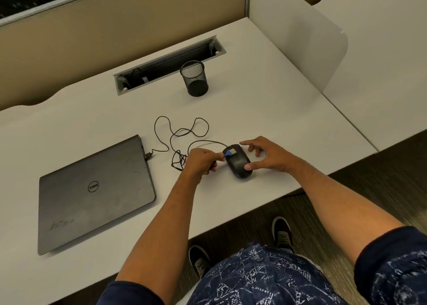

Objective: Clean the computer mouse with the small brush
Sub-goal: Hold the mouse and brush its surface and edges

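A: What's the grip doing?

B: The left hand point(200, 163) is closed around the small brush point(228, 153), its bristles on the front of the computer mouse point(238, 162). The right hand point(265, 156) is spread open, thumb and fingertips bracing the mouse's sides.

A: And the mouse?

B: It sits on the desk point(254, 110) near the front edge, its cable point(182, 135) looping to the laptop point(92, 189). Probably light, smooth and prone to sliding, so pinching the flanks seems sensible.
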`<move>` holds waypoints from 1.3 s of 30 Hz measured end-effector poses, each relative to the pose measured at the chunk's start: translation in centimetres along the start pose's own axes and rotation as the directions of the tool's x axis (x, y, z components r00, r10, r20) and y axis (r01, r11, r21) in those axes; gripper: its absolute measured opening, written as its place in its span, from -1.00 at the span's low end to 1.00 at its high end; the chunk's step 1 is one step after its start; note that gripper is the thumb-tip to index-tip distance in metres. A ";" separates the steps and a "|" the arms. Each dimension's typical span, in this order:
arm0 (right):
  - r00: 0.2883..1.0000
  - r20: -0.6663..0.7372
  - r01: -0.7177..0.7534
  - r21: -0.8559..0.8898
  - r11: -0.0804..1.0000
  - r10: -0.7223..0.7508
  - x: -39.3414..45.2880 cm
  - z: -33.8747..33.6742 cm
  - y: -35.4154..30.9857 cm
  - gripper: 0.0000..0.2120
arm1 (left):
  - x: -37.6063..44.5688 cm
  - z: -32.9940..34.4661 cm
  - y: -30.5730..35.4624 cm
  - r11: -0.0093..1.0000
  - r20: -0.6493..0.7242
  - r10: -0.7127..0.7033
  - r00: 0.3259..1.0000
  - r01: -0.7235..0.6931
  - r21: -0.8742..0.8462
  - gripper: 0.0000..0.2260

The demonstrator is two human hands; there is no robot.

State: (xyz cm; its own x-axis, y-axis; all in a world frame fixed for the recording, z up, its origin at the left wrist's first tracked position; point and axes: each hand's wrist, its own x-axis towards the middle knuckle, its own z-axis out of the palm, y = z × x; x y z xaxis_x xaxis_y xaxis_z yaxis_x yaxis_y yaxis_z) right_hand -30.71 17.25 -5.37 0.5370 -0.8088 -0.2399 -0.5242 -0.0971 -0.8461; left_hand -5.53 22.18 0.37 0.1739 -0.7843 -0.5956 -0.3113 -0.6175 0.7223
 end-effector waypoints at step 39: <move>0.999 -0.026 -0.018 0.028 0.999 0.019 -0.3 0.1 -0.6 -0.23 | 0.7 1.0 0.7 0.975 -0.326 0.199 0.924 -0.153 0.161 -0.73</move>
State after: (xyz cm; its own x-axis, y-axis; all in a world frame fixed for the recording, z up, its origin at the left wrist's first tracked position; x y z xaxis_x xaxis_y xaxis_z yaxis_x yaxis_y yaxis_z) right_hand -30.54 17.60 -4.82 0.5093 -0.8255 -0.2430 -0.5149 -0.0661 -0.8547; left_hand -6.52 21.31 0.11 0.4033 -0.8671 -0.2924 -0.4804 -0.4726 0.7388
